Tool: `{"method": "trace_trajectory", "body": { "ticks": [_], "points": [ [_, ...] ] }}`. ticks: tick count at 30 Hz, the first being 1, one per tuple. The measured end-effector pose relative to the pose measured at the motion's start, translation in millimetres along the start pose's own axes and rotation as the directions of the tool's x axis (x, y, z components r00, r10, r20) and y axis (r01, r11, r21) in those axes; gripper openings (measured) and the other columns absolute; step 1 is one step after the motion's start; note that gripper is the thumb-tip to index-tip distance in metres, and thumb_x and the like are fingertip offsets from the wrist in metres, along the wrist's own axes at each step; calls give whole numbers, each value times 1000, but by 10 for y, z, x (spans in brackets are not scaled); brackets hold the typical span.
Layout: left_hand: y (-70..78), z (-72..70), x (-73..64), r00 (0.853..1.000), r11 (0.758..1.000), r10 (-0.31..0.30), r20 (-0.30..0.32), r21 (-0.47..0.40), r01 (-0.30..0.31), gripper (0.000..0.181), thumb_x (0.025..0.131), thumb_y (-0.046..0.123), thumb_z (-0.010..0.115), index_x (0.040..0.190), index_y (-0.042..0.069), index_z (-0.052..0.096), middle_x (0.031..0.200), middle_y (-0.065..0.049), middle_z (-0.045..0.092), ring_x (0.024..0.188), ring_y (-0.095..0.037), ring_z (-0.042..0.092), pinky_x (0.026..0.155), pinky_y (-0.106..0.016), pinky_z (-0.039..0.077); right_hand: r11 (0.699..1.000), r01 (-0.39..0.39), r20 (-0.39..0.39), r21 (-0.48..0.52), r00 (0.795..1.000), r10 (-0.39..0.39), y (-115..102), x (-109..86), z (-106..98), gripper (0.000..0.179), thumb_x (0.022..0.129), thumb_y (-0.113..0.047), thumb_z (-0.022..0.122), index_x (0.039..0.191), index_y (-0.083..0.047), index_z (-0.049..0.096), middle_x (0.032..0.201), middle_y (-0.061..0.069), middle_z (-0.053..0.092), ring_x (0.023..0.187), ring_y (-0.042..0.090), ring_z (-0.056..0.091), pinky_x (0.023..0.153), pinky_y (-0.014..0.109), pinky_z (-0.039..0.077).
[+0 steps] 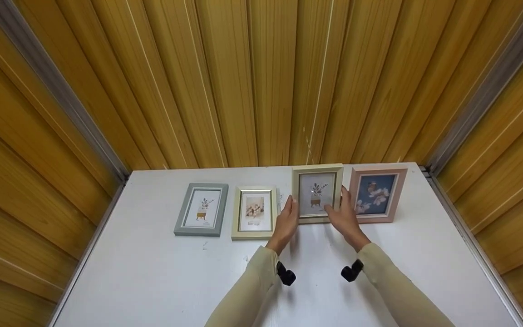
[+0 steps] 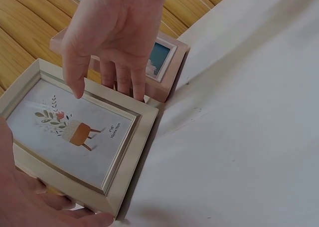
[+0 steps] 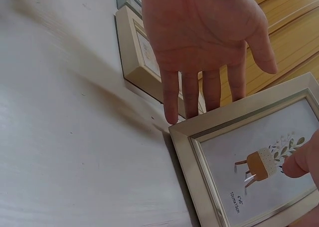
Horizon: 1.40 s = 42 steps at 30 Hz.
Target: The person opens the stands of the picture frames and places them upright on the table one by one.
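A cream picture frame (image 1: pixel 317 217) with a potted-plant print is between my hands near the table's far edge. Straight fingers of my left hand (image 1: pixel 287 225) touch its left side, and in the right wrist view that thumb stands apart from the frame. My right hand (image 1: pixel 347 221) grips the right side, its thumb over the front and its fingers along the side edge. A pink picture frame (image 1: pixel 395 200) with a blossom print stands just beyond my right hand. Left of my left hand is a smaller cream frame (image 1: pixel 254 236). Whether the held frame touches the table is unclear.
A grey-green picture frame (image 1: pixel 181 225) is farthest left in the row. All sit on a white table (image 1: pixel 152 277) against wood-look panelled walls (image 1: pixel 270 81). Metal rails (image 1: pixel 84 254) border the sides. Each wrist carries a small black camera (image 1: pixel 286 274).
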<state>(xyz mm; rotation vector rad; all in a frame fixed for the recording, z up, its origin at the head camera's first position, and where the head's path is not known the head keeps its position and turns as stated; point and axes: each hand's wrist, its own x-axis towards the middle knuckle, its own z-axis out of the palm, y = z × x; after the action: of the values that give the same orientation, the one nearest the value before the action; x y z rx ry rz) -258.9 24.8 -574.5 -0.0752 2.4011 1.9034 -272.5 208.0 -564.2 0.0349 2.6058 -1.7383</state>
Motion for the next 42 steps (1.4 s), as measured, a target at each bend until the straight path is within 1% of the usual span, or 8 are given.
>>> {"method": "trace_trajectory", "body": {
  "ticks": [17, 22, 27, 29, 32, 37, 39, 42],
  "points": [
    [4, 16, -10, 1000, 1000, -9, 13, 16, 9, 65, 111, 48, 29, 162, 8, 28, 162, -14, 37, 150, -34, 32, 123, -47, 25, 1000, 5, -21, 13, 1000, -5, 5, -24, -28, 78, 102, -11, 54, 164, -11, 6, 160, 24, 26, 147, 44, 29, 119, 61, 23],
    [-14, -36, -21, 999, 999, 23, 44, 44, -25, 63, 111, 44, 33, 162, 7, 27, 161, -17, 38, 147, -35, 39, 120, -47, 31, 1000, -16, -10, -6, 1000, 16, -49, -48, -47, 77, 103, -12, 51, 164, -7, 3, 158, 29, 27, 146, 46, 30, 117, 62, 27],
    [-41, -160, -42, 994, 986, 100, 41, 131, -105, 64, 109, 36, 46, 161, 4, 29, 159, -21, 40, 142, -38, 45, 115, -49, 38, 997, -47, 11, -60, 999, 48, -183, -98, -121, 77, 105, -16, 48, 163, -1, 0, 163, 34, 17, 149, 50, 22, 119, 61, 25],
    [-47, -225, -44, 989, 978, 143, 37, 146, -147, 63, 108, 32, 49, 160, 3, 30, 160, -20, 39, 142, -38, 44, 114, -49, 41, 995, -53, 20, -89, 998, 55, -238, -130, -156, 76, 105, -18, 47, 163, 1, 1, 165, 33, 13, 150, 50, 20, 120, 60, 23],
    [-54, -347, -67, 978, 962, 206, 25, 179, -208, 60, 107, 29, 52, 159, 4, 35, 159, -18, 42, 140, -37, 48, 110, -49, 45, 989, -50, 36, -137, 998, 56, -303, -198, -181, 75, 105, -19, 47, 162, 2, 4, 164, 33, 15, 148, 52, 23, 119, 61, 25],
    [-77, -622, -130, 954, 928, 298, 20, 229, -294, 55, 106, 28, 55, 156, 8, 42, 155, -16, 48, 133, -39, 55, 104, -51, 50, 975, 26, 43, -222, 999, -16, -394, -338, -141, 72, 104, -19, 51, 161, 4, 13, 161, 35, 23, 145, 53, 30, 116, 64, 28],
    [-84, -740, -145, 939, 905, 343, 19, 261, -335, 55, 105, 28, 58, 155, 8, 44, 154, -15, 49, 128, -40, 58, 99, -51, 53, 966, 70, 39, -250, 997, -62, -433, -380, -94, 72, 103, -17, 53, 160, 5, 16, 159, 35, 26, 145, 52, 29, 116, 64, 28],
    [-96, -897, -166, 908, 859, 419, 1, 322, -397, 56, 102, 23, 64, 152, 6, 47, 151, -15, 53, 119, -38, 63, 94, -51, 56, 949, 133, 36, -286, 991, -128, -480, -434, 13, 73, 101, -14, 58, 160, 5, 19, 158, 34, 29, 145, 50, 31, 115, 64, 30]
  ]
}}
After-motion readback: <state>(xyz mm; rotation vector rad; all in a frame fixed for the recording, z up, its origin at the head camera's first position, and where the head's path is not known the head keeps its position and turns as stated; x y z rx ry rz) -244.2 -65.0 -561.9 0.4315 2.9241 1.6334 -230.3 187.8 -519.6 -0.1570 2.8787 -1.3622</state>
